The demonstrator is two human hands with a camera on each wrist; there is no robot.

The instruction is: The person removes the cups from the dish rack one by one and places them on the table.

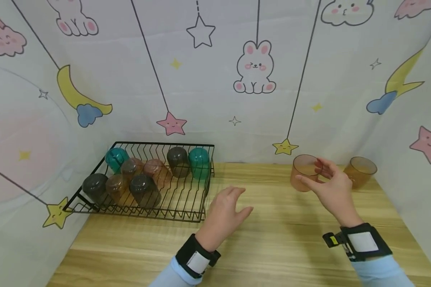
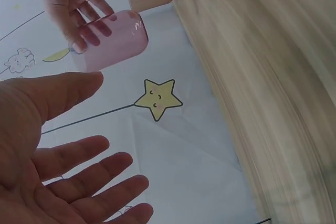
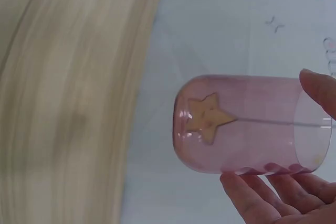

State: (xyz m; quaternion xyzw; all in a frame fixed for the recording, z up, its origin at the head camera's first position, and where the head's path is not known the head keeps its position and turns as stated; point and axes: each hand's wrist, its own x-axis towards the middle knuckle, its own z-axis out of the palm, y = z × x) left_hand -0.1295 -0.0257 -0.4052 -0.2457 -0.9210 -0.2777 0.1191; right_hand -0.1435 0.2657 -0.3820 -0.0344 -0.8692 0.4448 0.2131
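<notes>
My right hand (image 1: 335, 190) grips a clear pink cup (image 1: 301, 178) near its rim, with the thumb on one side and the fingers on the other. The cup is upright, mouth up, close over the back of the table; its rounded base shows in the right wrist view, where the pink cup (image 3: 241, 124) lets the wall's star show through. Just behind my right hand an amber cup (image 1: 362, 175) stands upright on the table. My left hand (image 1: 222, 217) hovers above the table to the right of the rack, fingers relaxed and thumb apart, holding nothing.
A black wire rack (image 1: 181, 195) stands at the back left. Several cups rest in it upside down: teal (image 1: 200, 163), grey (image 1: 145, 191), pink (image 1: 157, 171) and amber (image 1: 116, 187) ones. A printed cloth wall (image 1: 215, 79) borders the wooden table (image 1: 273, 239) behind and at both sides.
</notes>
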